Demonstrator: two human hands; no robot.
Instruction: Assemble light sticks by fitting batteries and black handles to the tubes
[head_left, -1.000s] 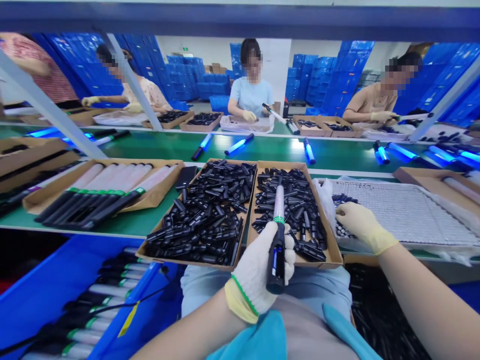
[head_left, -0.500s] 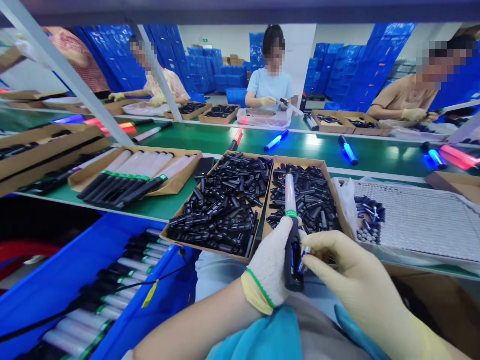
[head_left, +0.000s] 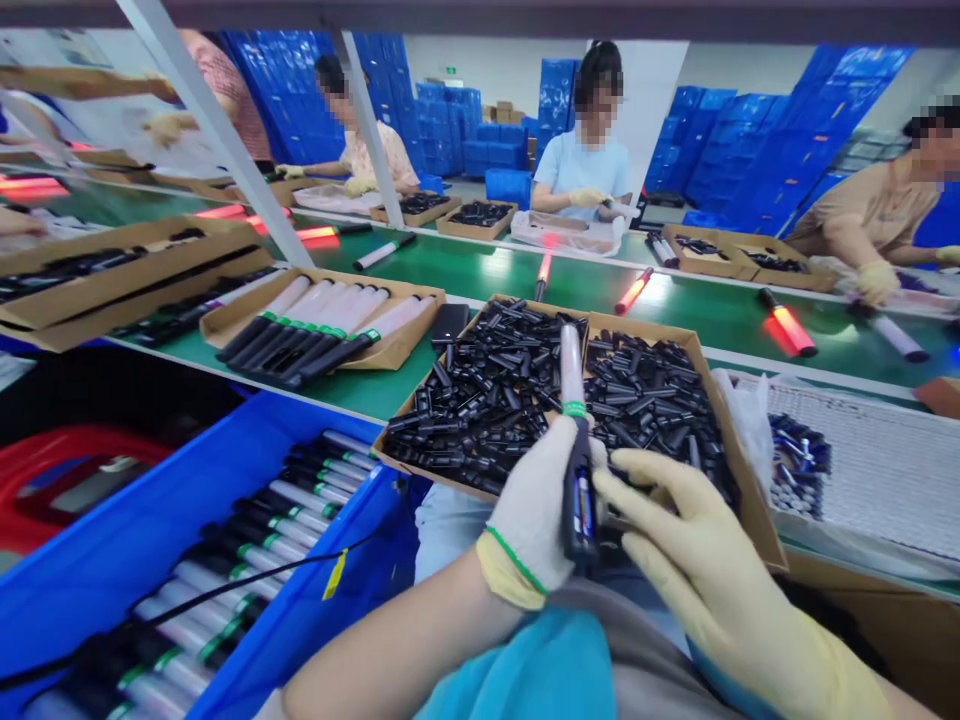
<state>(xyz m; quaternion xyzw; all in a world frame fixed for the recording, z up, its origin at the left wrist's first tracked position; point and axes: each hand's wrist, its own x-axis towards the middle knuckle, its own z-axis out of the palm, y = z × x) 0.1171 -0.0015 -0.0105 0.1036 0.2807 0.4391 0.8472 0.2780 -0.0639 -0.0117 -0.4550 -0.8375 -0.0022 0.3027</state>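
My left hand (head_left: pixel 534 505), in a white knit glove, is wrapped round the black handle of a light stick (head_left: pixel 572 375). The stick has a whitish tube and a green band, and it points away from me. In its handle the compartment lies uncovered, with blue batteries (head_left: pixel 583 497) inside. Right beside the handle is my right hand (head_left: pixel 694 545) in a pale yellow glove, its fingers spread apart and nothing seen between them. Behind the stick are two cardboard trays of small black plastic parts: a left tray (head_left: pixel 420 470) and a right tray (head_left: pixel 757 500).
A blue bin (head_left: pixel 247 410) of light sticks stands at lower left. More sticks lie in a cardboard tray (head_left: pixel 405 355). Batteries (head_left: pixel 799 470) are at right by a silvery sheet. Lit sticks lie on the green belt (head_left: pixel 480 265); co-workers sit beyond it.
The battery that was between my right fingers now sits in the handle, and those fingers have opened. The view has swung left. Lit sticks on the belt have changed place and colour.
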